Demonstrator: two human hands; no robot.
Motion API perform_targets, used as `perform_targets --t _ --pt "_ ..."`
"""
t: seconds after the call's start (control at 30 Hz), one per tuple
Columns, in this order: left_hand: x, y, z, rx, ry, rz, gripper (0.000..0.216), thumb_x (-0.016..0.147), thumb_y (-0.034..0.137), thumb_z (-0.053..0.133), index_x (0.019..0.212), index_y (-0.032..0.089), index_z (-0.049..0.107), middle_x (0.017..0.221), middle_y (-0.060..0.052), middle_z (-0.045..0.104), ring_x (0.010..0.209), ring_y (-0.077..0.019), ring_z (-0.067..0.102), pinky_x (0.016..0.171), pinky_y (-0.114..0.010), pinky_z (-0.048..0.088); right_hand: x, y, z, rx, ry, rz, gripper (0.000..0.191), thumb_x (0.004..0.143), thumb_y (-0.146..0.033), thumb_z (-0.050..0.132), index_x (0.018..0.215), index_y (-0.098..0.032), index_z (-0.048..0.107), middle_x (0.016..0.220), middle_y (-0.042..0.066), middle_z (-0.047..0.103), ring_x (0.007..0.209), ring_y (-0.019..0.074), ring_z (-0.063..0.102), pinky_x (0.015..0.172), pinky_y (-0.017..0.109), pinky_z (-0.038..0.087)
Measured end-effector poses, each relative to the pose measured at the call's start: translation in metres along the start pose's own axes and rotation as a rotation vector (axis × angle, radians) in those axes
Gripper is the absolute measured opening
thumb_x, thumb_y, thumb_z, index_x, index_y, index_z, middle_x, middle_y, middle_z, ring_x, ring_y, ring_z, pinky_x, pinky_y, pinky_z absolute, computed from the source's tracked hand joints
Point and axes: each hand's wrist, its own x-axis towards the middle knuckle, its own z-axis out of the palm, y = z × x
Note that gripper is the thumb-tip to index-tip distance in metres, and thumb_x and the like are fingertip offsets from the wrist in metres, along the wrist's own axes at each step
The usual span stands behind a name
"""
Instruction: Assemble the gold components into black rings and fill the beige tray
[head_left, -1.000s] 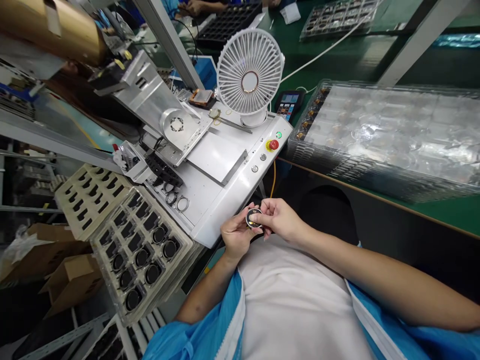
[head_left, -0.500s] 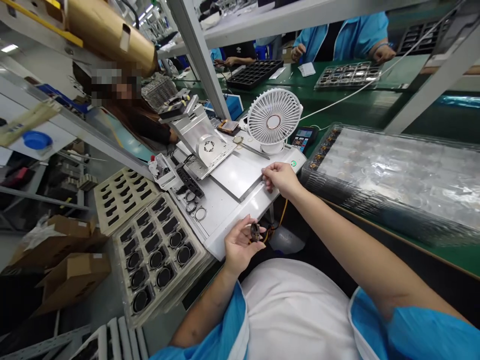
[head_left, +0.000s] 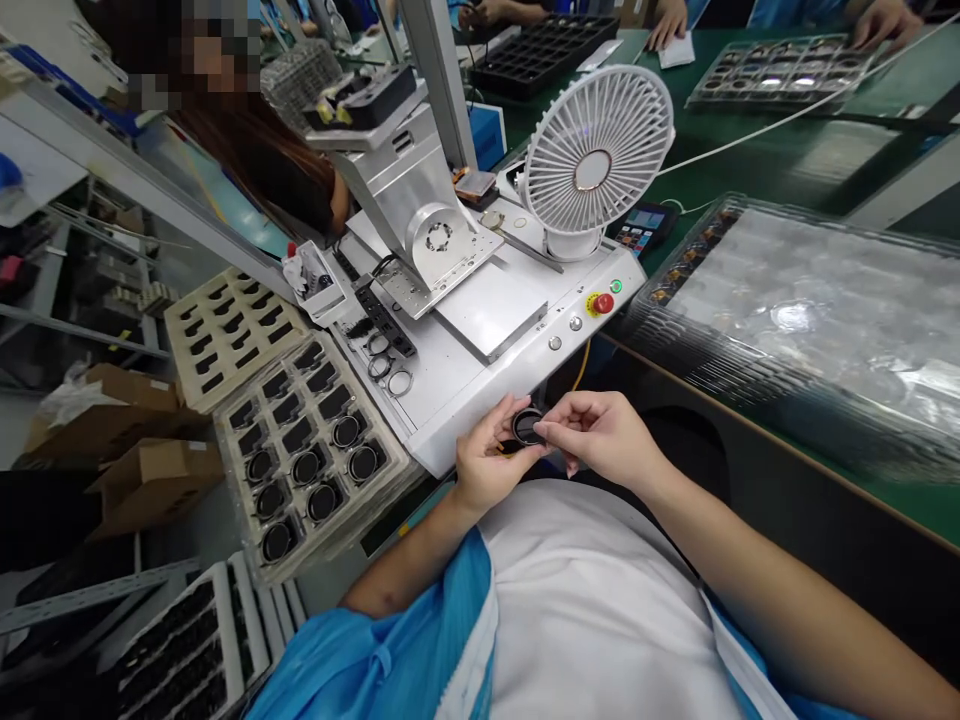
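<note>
A round black part with a thin shiny rim [head_left: 528,427], much like a watch case, is held in front of my body with its dark face turned up. My left hand [head_left: 487,455] grips it from the left between thumb and fingers. At its right edge, my right hand [head_left: 600,435] is closed, with thumb and fingertips pinched against the part. Whether anything small lies between those right fingertips is hidden. Similar round black parts sit in several pockets of the beige tray [head_left: 296,530] to the left; other pockets show black rectangular shapes.
A white machine base [head_left: 450,415] with a metal fixture [head_left: 439,240] and red stop button [head_left: 603,303] stands ahead. A white fan [head_left: 596,165] is behind it. Stacked clear trays [head_left: 810,300] lie right. Co-workers sit across and at far left.
My right hand has come down from the machine's front edge to the round part in my left hand. The part now shows its dark face. My view has tilted lower and closer.
</note>
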Motion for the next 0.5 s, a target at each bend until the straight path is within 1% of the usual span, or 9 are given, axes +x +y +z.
perform_targets --t 0.2,0.37,0.43,0.5 --pt "-0.0004 0.0015 0.0009 0.083 0.013 0.028 0.078 0.073 0.012 0.089 0.144 0.023 0.059 0.129 -0.014 0.074 0.104 -0.0257 0.078 0.09 -0.033 0.068 0.0018 0.0021 -0.0014 -0.061 0.023 -0.001 0.033 0.072 -0.041 0.087 0.072 -0.014 0.069 0.057 0.005 0.07 0.035 0.0122 0.056 0.033 0.018 0.042" --pt "-0.0013 0.004 -0.0008 0.126 0.012 0.032 0.073 0.075 0.012 0.087 0.142 0.024 0.061 0.129 -0.013 0.074 0.103 -0.0241 0.079 0.091 -0.032 0.067 0.0007 0.0034 0.0014 -0.118 0.026 0.003 0.027 0.075 -0.037 0.082 0.073 -0.014 0.068 0.059 0.005 0.07 0.036 0.0118 0.056 0.034 0.018 0.043" --pt "-0.0016 0.0055 -0.0011 0.145 0.014 0.036 0.069 0.076 0.012 0.086 0.141 0.023 0.062 0.128 -0.013 0.075 0.101 -0.0234 0.079 0.09 -0.031 0.067 0.001 0.0036 0.0025 -0.146 0.026 0.002 0.025 0.076 -0.036 0.079 0.072 -0.015 0.066 0.06 0.004 0.07 0.037 0.0114 0.056 0.034 0.018 0.043" --pt "-0.0031 0.0056 -0.0003 0.148 0.014 0.036 0.065 0.077 0.014 0.086 0.138 0.022 0.064 0.126 -0.013 0.076 0.101 -0.0234 0.079 0.09 -0.031 0.067 0.0018 0.005 0.0026 -0.152 0.053 -0.01 0.025 0.075 -0.034 0.079 0.075 -0.016 0.062 0.059 0.001 0.068 0.038 0.0104 0.054 0.035 0.018 0.042"
